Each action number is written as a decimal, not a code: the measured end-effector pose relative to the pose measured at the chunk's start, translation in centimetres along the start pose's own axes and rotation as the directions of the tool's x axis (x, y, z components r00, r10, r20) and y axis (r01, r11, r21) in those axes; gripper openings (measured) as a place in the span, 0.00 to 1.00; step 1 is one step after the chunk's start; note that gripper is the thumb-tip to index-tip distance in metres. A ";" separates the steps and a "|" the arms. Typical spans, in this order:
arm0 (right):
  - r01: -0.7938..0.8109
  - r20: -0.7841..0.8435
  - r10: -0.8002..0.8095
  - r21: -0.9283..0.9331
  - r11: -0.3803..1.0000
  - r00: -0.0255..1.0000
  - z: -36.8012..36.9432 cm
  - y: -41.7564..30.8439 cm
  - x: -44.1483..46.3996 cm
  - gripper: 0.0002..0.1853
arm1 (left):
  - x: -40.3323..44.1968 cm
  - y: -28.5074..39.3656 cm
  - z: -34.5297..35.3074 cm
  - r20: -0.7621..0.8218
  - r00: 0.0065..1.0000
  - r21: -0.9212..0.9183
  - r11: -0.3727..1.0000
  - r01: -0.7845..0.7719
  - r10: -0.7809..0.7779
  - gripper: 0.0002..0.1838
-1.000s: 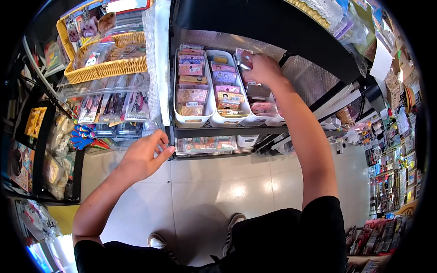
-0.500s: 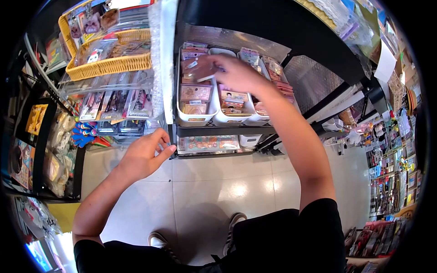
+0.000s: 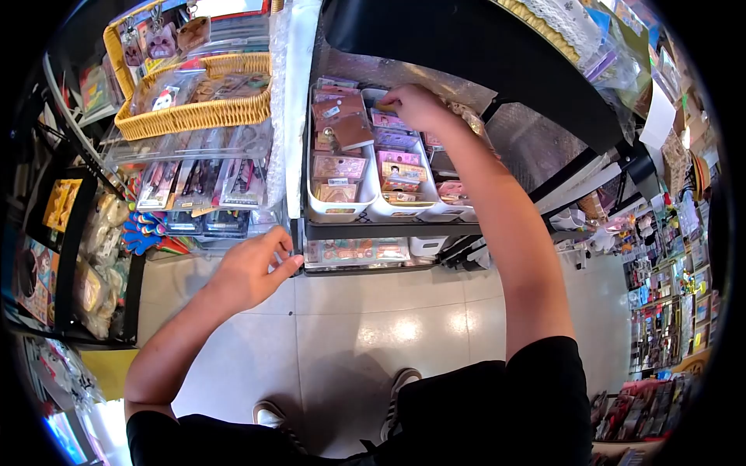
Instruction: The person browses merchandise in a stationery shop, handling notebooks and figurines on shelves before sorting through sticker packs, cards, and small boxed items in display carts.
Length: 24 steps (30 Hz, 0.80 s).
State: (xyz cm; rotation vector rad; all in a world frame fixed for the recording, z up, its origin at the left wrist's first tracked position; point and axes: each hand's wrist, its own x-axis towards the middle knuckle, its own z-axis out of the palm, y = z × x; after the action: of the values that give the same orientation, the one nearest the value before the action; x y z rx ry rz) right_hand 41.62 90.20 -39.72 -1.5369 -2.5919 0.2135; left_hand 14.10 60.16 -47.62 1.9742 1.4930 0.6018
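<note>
My right hand (image 3: 418, 109) reaches into the back of the middle white bin (image 3: 402, 208). Its fingers are pinched at a small yellowish item (image 3: 385, 106), whose kind I cannot make out. Below it stand small packaged items (image 3: 400, 172) with pink, purple and yellow printed fronts. On top of the left white bin (image 3: 342, 210), a brown notebook-like item (image 3: 352, 132) lies tilted over other packs. My left hand (image 3: 252, 268) hovers beside the front corner of the black shelf (image 3: 388, 231), holding nothing, its thumb apart from the loosely curled fingers.
A wicker basket (image 3: 190, 118) sits on a clear plastic rack at the left, above hanging packaged goods. Flat printed packs (image 3: 357, 251) lie on the lower shelf. A black panel (image 3: 466, 54) slants above the bins. Crowded displays (image 3: 668, 295) line the right side.
My right hand has moved right, from over the left bin to the back of the middle bin. The brown notebook-like item now lies uncovered in the left bin. My left hand has barely moved.
</note>
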 end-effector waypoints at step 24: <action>-0.133 -0.478 0.039 -0.164 0.978 0.877 -4.8 13.2 -8.2 0.28 | -0.7 -3.6 1.5 -0.034 0.999 -0.031 0.999 0.034 -0.035 0.15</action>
State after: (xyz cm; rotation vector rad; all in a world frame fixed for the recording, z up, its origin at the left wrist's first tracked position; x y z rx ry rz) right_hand 57.74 89.59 -37.62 -1.5271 -2.2054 -0.3753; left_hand 12.45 59.95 -51.20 1.9197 1.5271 0.6431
